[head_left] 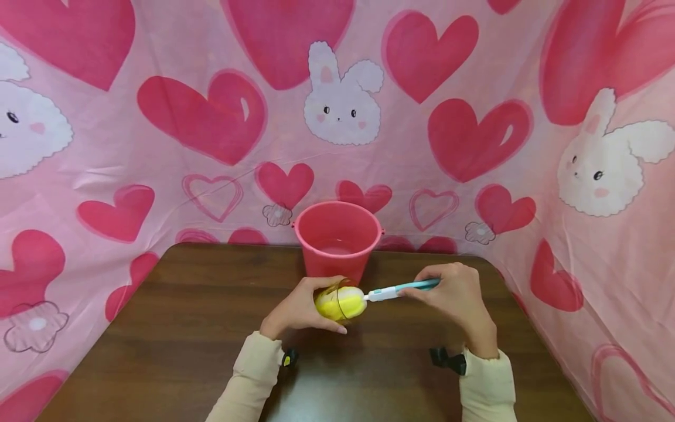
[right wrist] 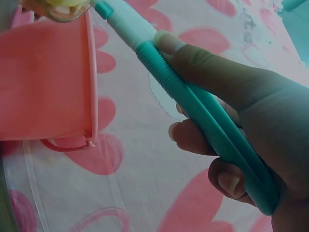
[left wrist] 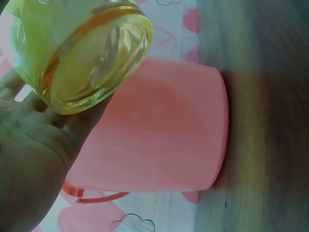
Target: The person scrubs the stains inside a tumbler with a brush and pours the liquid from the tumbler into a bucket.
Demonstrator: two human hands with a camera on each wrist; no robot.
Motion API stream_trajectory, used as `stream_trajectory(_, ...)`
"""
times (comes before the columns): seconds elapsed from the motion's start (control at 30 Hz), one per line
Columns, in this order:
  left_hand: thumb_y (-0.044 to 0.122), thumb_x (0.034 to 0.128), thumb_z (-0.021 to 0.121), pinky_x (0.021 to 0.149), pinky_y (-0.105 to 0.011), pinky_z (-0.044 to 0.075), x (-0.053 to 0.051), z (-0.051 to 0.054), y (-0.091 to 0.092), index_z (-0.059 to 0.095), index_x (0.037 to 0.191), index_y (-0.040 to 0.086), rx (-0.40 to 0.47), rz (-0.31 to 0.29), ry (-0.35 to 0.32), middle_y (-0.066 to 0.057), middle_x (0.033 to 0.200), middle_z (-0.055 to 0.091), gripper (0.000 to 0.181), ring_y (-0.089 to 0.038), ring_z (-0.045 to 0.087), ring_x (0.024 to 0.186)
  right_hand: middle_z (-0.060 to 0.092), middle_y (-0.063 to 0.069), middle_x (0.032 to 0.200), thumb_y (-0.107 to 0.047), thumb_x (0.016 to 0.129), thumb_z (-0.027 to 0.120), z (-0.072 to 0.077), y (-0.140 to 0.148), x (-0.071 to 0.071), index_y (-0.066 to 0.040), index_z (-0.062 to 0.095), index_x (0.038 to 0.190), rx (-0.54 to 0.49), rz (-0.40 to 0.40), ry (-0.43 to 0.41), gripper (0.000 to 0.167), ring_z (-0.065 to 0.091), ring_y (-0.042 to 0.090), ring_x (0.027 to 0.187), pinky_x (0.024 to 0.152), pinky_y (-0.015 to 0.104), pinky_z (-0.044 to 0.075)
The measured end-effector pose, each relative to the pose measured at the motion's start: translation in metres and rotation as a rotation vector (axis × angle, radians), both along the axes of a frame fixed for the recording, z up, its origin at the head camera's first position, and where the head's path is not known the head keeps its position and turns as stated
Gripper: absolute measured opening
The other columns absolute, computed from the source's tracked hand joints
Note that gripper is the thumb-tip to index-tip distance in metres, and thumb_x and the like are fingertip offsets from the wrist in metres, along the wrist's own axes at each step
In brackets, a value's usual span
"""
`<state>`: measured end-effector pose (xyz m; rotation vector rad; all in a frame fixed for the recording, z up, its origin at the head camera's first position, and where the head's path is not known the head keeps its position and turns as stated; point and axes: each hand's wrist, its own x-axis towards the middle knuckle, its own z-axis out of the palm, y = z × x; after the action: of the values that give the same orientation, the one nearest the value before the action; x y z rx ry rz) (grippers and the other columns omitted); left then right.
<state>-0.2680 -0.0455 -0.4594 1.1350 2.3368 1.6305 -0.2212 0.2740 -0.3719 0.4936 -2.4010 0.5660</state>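
My left hand point(head_left: 302, 308) holds a clear amber-yellow glass point(left wrist: 99, 63) tilted on its side, its thick base facing the left wrist camera. The mouth of the glass points to the right in the head view. Inside it sits the yellow and white sponge head point(head_left: 354, 302) of a bottle brush, partly sticking out of the rim. My right hand point(head_left: 457, 293) grips the brush's teal and white handle point(right wrist: 193, 104), thumb along the upper side and fingers curled beneath. Both hands are above the table, in front of a pink bucket point(head_left: 334, 268).
The bucket stands at the back edge of the dark wooden table point(head_left: 211, 299), with a side handle point(left wrist: 104, 197) hanging on it. Behind and beside the table hangs a pink cloth point(head_left: 337, 161) printed with hearts and rabbits. Dark straps point(head_left: 448, 360) sit at the wrists.
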Motion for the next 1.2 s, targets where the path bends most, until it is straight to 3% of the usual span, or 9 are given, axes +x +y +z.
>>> stream_trajectory(0.13,0.03,0.0703,0.094,0.095,-0.035,0.057,-0.001,-0.003,-0.001,0.057,0.145,0.02,0.009,0.029,0.009,0.013,0.133,0.062,0.085,-0.015,0.055,0.12,0.061,-0.02,0.056,-0.042,0.057,0.1,0.0,-0.002,-0.001,-0.025,0.077,0.067,0.018,0.004,0.011,0.03,0.044,-0.001,0.05,0.053,0.026,0.04)
stream_trajectory(0.27,0.033,0.0701,0.094,0.095,-0.035,0.057,-0.002,-0.004,-0.002,0.057,0.145,0.027,0.022,0.056,0.014,0.014,0.133,0.062,0.084,-0.015,0.055,0.12,0.063,-0.018,0.056,-0.04,0.053,0.102,0.003,0.004,0.001,-0.025,0.077,0.067,0.006,-0.026,0.047,0.032,0.046,0.0,0.049,0.052,0.027,0.04)
stream_trajectory(0.43,0.031,0.0708,0.094,0.097,-0.035,0.056,-0.003,-0.003,-0.002,0.056,0.144,0.031,0.046,0.034,-0.003,0.012,0.135,0.062,0.082,-0.017,0.055,0.122,0.063,-0.019,0.057,-0.037,0.053,0.102,0.008,0.015,0.007,-0.027,0.077,0.066,-0.058,-0.055,0.063,0.031,0.046,0.001,0.05,0.051,0.024,0.038)
stream_trajectory(0.6,0.033,0.0701,0.095,0.097,-0.034,0.056,-0.005,-0.004,-0.004,0.057,0.142,0.031,0.042,0.037,0.022,0.01,0.134,0.062,0.082,-0.017,0.056,0.12,0.065,-0.018,0.059,-0.037,0.054,0.102,0.01,0.02,0.011,-0.028,0.077,0.068,-0.11,-0.081,0.079,0.03,0.049,0.0,0.051,0.052,0.019,0.037)
stream_trajectory(0.83,0.032,0.0688,0.096,0.099,-0.032,0.055,-0.007,-0.005,-0.006,0.057,0.14,0.037,0.028,0.058,0.028,0.015,0.131,0.063,0.081,-0.012,0.058,0.118,0.064,-0.015,0.056,-0.035,0.049,0.103,0.01,0.022,0.011,-0.025,0.077,0.067,-0.053,-0.118,0.142,0.033,0.047,0.0,0.05,0.05,0.024,0.035)
stream_trajectory(1.03,0.032,0.0683,0.096,0.1,-0.033,0.055,-0.009,-0.007,-0.001,0.059,0.14,0.031,0.008,0.063,0.099,0.015,0.131,0.063,0.08,-0.012,0.058,0.117,0.059,-0.013,0.053,-0.039,0.055,0.1,0.011,0.015,0.01,-0.02,0.077,0.068,0.055,-0.142,0.042,0.033,0.046,0.008,0.05,0.051,0.03,0.037)
stream_trajectory(1.2,0.032,0.0692,0.095,0.101,-0.036,0.054,-0.009,-0.012,0.003,0.059,0.142,0.018,0.006,0.071,0.161,0.006,0.134,0.064,0.083,-0.014,0.058,0.119,0.055,-0.014,0.051,-0.042,0.057,0.099,0.008,0.007,0.008,-0.022,0.075,0.065,0.112,-0.134,-0.042,0.033,0.045,0.011,0.052,0.049,0.031,0.037)
